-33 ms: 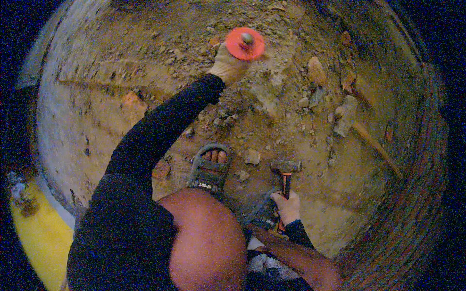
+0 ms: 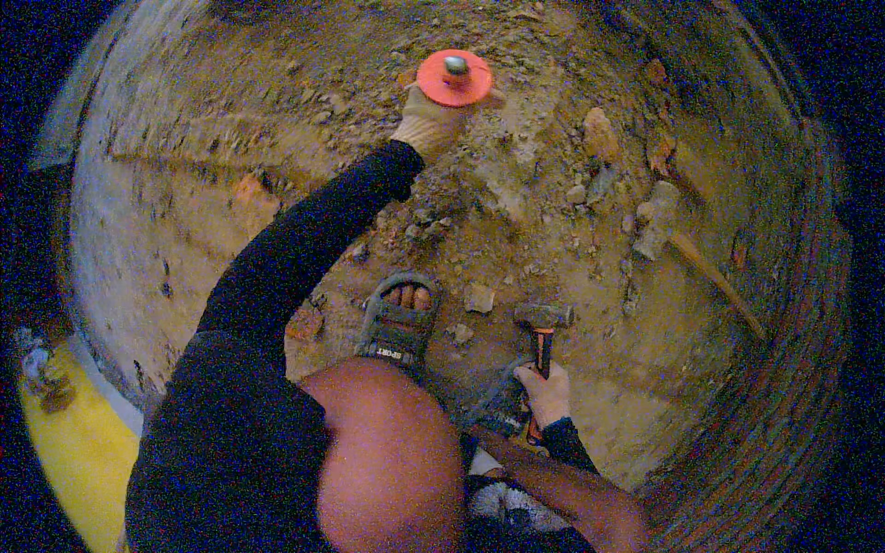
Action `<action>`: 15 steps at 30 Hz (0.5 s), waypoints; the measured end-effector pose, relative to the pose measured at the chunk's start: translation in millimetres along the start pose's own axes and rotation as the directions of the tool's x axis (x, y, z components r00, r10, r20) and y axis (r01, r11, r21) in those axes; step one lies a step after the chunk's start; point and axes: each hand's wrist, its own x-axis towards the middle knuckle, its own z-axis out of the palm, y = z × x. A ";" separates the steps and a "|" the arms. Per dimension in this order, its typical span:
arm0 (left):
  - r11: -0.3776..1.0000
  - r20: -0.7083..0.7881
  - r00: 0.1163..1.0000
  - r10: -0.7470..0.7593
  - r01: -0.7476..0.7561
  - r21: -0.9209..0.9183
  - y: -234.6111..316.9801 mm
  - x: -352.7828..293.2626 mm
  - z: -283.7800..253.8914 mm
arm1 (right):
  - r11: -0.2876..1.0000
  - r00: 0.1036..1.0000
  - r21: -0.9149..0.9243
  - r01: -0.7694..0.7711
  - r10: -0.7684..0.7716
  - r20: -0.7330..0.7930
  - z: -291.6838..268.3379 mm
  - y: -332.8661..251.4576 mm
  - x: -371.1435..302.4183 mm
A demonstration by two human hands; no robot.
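My left hand [image 2: 431, 120] reaches far out over the rubble, closed around a chisel just under its round orange hand guard [image 2: 452, 95]. The metal striking end of the chisel [image 2: 455, 65] stands up through the guard. The chisel's tip is hidden beneath the guard and my hand. Low on the right, my right hand [image 2: 548, 391] grips the black and orange handle of a club hammer [image 2: 544, 318]. Its steel head is held up beside my right knee, well apart from the chisel.
A wooden-handled sledgehammer [image 2: 658, 221] lies on the dirt at the right. Loose stones, including a larger pale rock [image 2: 599, 135], are scattered about. My sandalled foot [image 2: 402, 313] stands near the middle. Something yellow [image 2: 78, 442] lies at lower left, and a ribbed surface [image 2: 774, 424] curves along the right.
My left hand and the chisel's guard have shifted slightly to the left. My right hand and the club hammer look still.
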 end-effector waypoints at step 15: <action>0.954 0.319 0.948 -0.009 0.104 -0.282 7.3 -12.6 7.3 | 1.000 1.000 -0.003 -0.026 0.026 0.013 -8.3 -7.4 4.2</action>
